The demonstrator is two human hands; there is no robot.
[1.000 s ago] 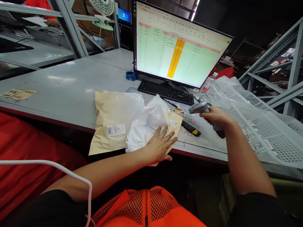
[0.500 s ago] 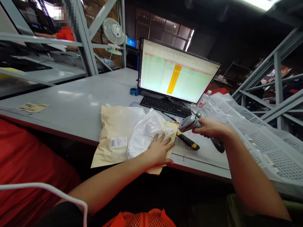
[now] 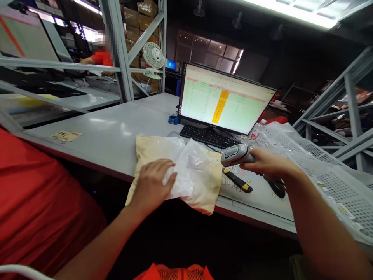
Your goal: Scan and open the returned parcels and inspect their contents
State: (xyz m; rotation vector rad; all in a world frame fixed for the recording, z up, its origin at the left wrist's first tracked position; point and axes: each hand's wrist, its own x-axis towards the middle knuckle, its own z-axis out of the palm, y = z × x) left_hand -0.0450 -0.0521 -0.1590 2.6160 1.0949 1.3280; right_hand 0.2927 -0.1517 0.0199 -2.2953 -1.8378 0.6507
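On the tan paper mailer [image 3: 205, 200] at the table's front edge lies a crumpled clear and white plastic bag [image 3: 186, 177]. My left hand [image 3: 154, 181] rests across the left side of both, its fingers stretched over the plastic and its thumb apart. The label that was on that side is out of sight under this hand. In my right hand [image 3: 266, 163] is a grey barcode scanner [image 3: 235, 154], held above the desk mat with its head facing left, towards the packages. Just below the scanner lies a black and yellow utility knife [image 3: 237, 181].
Behind the packages stand a keyboard [image 3: 208, 136] and a monitor [image 3: 227, 99] with a spreadsheet. White perforated baskets [image 3: 335, 175] under plastic line the right side. A blue tape roll [image 3: 174, 119] sits left of the keyboard. Someone in red [image 3: 103, 58] is at the far left.
My left hand has moved left from the right side of the bag to its left side, and the bag's round outline has gone. The scanner stays in my right hand. The view has shifted.
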